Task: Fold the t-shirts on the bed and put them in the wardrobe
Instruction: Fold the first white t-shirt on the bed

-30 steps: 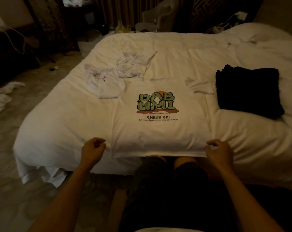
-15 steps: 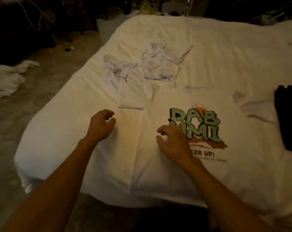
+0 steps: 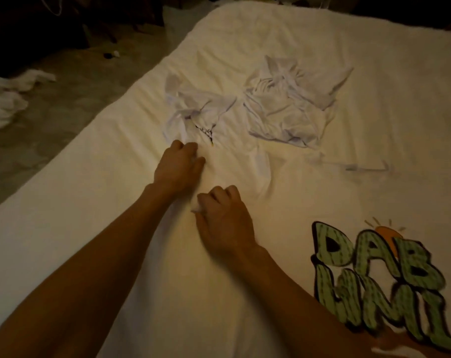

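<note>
On my feed the printed tee [image 3: 284,228] lies flat on the bed [image 3: 245,34], logo up, at lower right. The right hand [image 3: 223,218] is curled at the tee's left side and pinches a small tuft of its white cloth. The left hand [image 3: 179,166] sits just beyond, fingers bent into the fabric (whether it actually holds any, I cannot tell). Two crumpled tees [image 3: 289,107] lie further up the bed, the nearer one just beside the left hand.

White is being shown by the bed [image 3: 64,215] and shirt [image 3: 322,202]. Green, black-outlined letters [image 3: 374,277] and an orange sun [image 3: 382,232] are being displayed on it.
</note>
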`<state>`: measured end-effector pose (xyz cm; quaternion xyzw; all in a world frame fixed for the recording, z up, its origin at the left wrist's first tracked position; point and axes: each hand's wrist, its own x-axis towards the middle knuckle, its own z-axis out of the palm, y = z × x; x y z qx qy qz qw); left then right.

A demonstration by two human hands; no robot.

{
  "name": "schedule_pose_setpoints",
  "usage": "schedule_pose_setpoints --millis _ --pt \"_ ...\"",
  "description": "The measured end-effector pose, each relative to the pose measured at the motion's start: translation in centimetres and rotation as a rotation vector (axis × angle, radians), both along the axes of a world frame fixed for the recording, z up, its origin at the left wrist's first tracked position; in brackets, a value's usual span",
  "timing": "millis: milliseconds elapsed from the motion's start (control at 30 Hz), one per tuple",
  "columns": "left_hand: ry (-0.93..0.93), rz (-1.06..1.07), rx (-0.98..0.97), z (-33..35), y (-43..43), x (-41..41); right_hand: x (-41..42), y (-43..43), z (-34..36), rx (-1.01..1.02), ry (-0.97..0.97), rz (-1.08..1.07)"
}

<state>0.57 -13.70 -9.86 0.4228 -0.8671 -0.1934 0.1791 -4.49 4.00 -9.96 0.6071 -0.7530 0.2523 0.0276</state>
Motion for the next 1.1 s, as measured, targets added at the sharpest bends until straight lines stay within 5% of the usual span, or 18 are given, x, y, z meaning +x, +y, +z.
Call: schedule_pose_setpoints --millis 367,667,933,1100 --pt "0.26 0.089 0.046 1.7 -1.4 1.7 1.2 -1.0 0.6 -0.213 -0.094 -0.021" --pt "0.15 0.159 0.194 0.4 0.3 4.0 2.4 0.0 -0.4 -0.005 -0.118 0.052" --pt "0.325 0.197 0.292 5.1 1.5 1.0 -0.4 1.5 4.8 -0.126 -0.566 -0.186" --pt "0.447 0.123 0.323 8.6 4.7 -4.4 -4.8 5.3 7.5 -0.261 -0.622 -0.358"
